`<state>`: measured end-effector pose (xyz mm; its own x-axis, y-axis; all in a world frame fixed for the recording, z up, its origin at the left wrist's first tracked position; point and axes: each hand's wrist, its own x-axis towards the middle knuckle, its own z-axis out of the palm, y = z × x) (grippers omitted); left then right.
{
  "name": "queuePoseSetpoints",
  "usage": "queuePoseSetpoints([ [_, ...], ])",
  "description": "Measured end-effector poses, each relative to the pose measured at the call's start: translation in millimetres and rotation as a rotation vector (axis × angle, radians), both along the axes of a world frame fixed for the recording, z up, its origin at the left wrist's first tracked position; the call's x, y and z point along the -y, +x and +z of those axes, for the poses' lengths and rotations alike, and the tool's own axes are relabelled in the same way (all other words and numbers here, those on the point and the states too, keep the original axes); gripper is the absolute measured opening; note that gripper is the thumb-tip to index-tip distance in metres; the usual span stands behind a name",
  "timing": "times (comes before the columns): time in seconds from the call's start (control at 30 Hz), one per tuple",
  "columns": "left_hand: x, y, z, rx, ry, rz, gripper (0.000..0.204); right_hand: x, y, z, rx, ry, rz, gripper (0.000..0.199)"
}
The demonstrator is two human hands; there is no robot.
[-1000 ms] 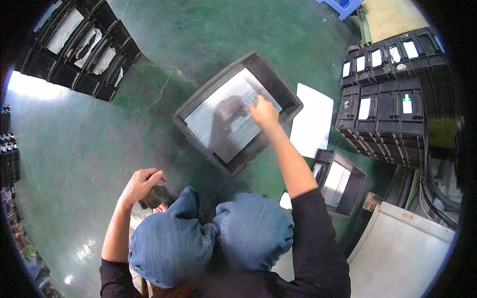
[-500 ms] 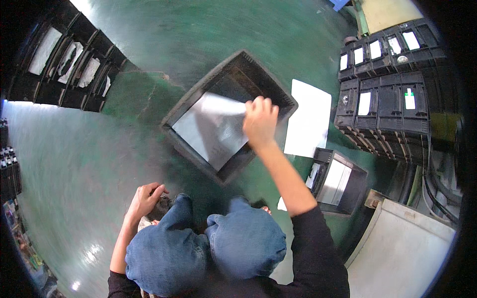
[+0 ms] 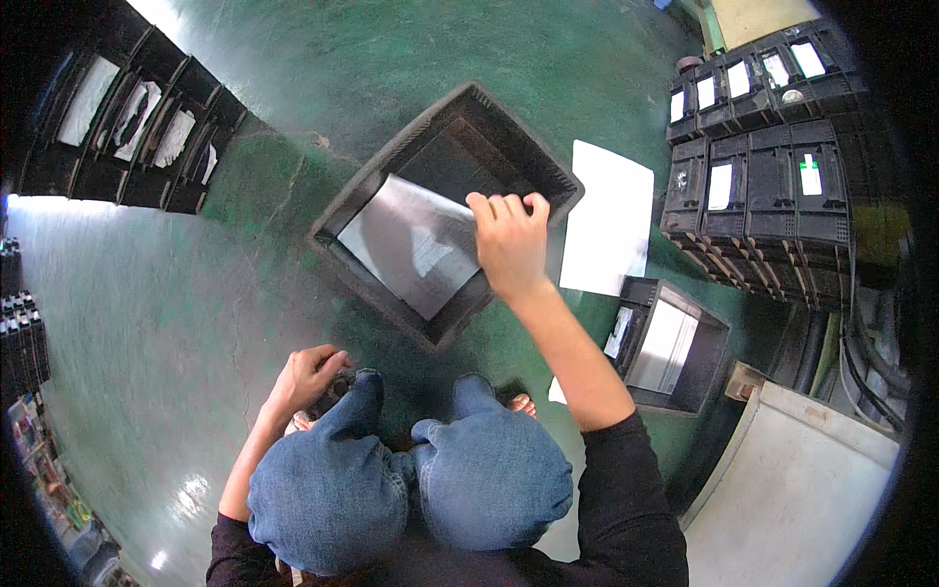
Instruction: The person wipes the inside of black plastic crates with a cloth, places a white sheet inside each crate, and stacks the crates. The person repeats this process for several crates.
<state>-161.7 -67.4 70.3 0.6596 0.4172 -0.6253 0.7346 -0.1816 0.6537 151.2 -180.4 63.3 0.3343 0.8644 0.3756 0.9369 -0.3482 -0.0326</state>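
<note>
Reaching over a black plastic crate [image 3: 386, 311] on the floor, my right hand [image 3: 513, 245] is closed on the edge of a thin, pale, slightly shiny sheet [image 3: 416, 240]. The sheet lies in the crate's near-left part, its held side raised and bent, a shadow across it. Whether it is paper or plastic I cannot tell. My left hand [image 3: 305, 380] hangs beside my left knee, fingers curled in, no object visible in them. It is apart from the crate, just above my foot.
A large white sheet [image 3: 608, 220] lies on the green floor right of the crate. Beyond its near end is a smaller black crate [image 3: 709, 360] with white papers. Stacked black bins [image 3: 768, 181] stand at right, more bins [image 3: 161, 73] at far left. A pale panel [image 3: 782, 470] fills the lower right.
The sheet's raised part has come down lower in the crate, with my right hand still on its edge. My left hand has shifted slightly right and away from me.
</note>
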Motion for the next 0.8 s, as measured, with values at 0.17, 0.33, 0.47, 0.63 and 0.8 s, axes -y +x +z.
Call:
queuePoseSetpoints([
  [0.17, 7, -4, -1, -0.031, -0.022, -0.028, 0.033, -13, 36, -24, -0.246, -0.058, -0.048, 0.012],
  [0.33, 5, -14, -6, 0.018, 0.002, -0.017, 0.033, -10, 93, 29, -0.496, 0.066, -0.285, 0.022],
  [0.47, 0, -17, -6, 0.045, 0.032, -0.007, 0.033, 16, 137, 105, -0.691, 0.076, -0.253, 0.023],
  [0.63, 7, -5, -2, 0.033, 0.027, -0.046, 0.032, 32, 164, 120, -0.751, 0.069, -0.244, 0.027],
  [0.8, 5, -10, 7, 0.047, 0.04, -0.017, 0.032, 88, 206, 112, -0.911, 0.42, -0.424, 0.035],
])
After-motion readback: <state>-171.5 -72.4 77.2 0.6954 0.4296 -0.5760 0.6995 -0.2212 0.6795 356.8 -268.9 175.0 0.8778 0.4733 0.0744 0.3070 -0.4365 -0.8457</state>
